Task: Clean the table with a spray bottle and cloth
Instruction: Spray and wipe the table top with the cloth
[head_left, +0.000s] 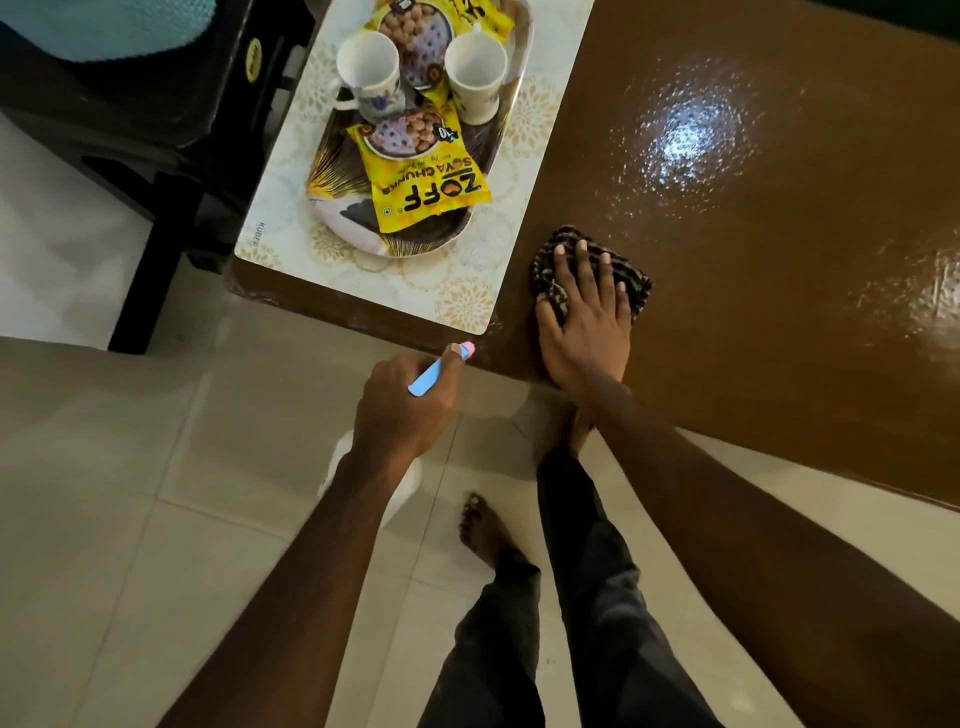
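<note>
Right hand (584, 332), spread flat, presses dark striped cloth (638, 288) onto glossy brown table (779, 322); left hand (400, 405) grips blue-and-pink spray bottle (431, 376).

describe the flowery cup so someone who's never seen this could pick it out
Start at the brown table; at its left end a pale mat carries a tray. Two white cups stand on the tray: take the left cup. Unlike the right cup, it has blue flowers on its side.

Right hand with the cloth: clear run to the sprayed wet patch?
Probably yes. Right hand lies flat on the cloth; only bare table lies between it and the wet patch. The tray sits well aside.
</note>
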